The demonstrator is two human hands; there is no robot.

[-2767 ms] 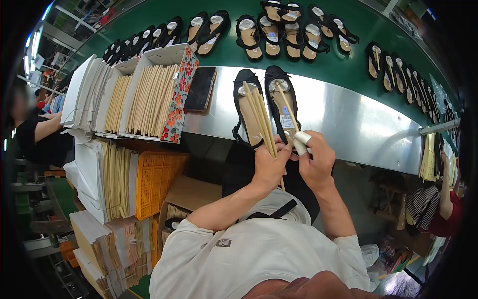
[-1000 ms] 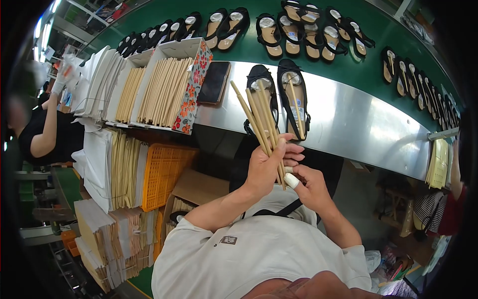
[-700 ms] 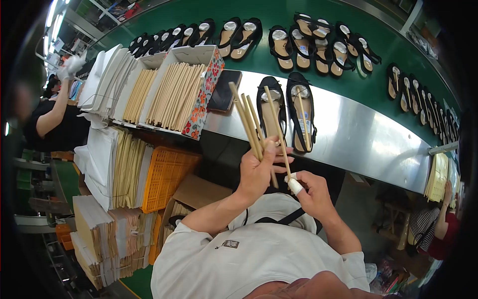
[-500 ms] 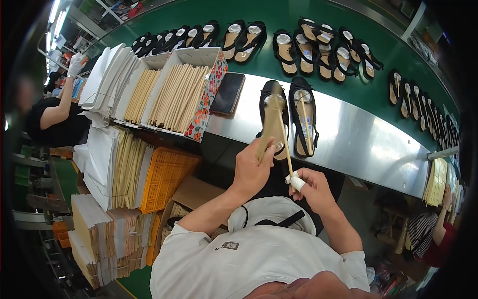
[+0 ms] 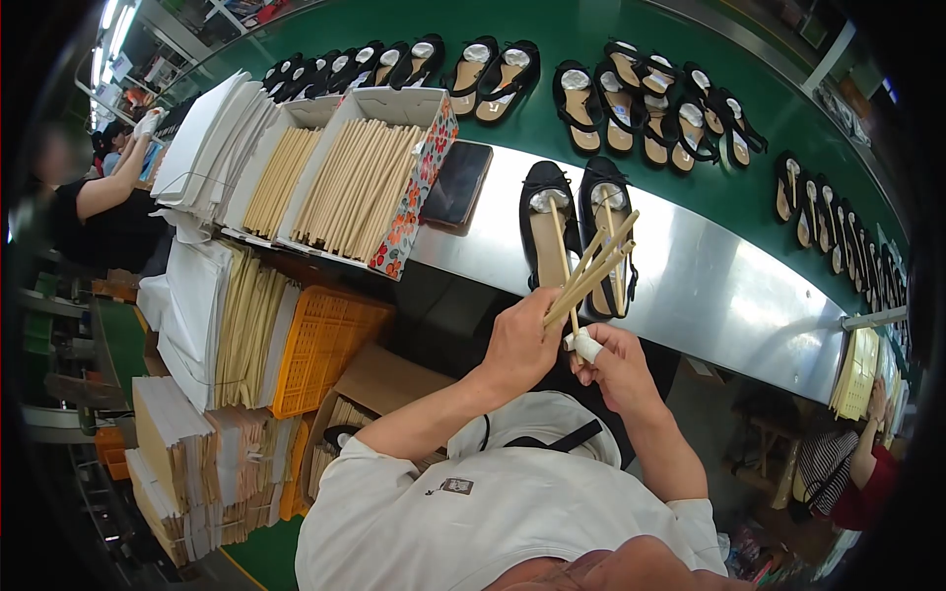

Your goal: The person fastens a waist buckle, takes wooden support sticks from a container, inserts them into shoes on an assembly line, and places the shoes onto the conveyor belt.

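Two black flat shoes stand side by side at the metal edge, the left shoe (image 5: 542, 236) and the right shoe (image 5: 587, 192). My left hand (image 5: 522, 340) is closed around a few thin tan sticks (image 5: 596, 271), which slant up across the right shoe. My right hand (image 5: 619, 369), with white tape around a finger, pinches the near end of another tan stick (image 5: 559, 231). That stick's far end lies in the left shoe's toe, against a pale wad. A further stick (image 5: 620, 286) lies lengthwise inside the right shoe.
A flowered box (image 5: 419, 187) of sticks stands left, beside a dark phone (image 5: 459, 185). Stacked paper and card bundles (image 5: 202, 325) and an orange crate (image 5: 325, 345) are further left. More black shoes (image 5: 576, 103) line the green belt (image 5: 394, 22). People work at both sides.
My left hand has moved slightly right and down, and its sticks have swung from over the left shoe to slant across the right one. My right hand stays at the stick's near end.
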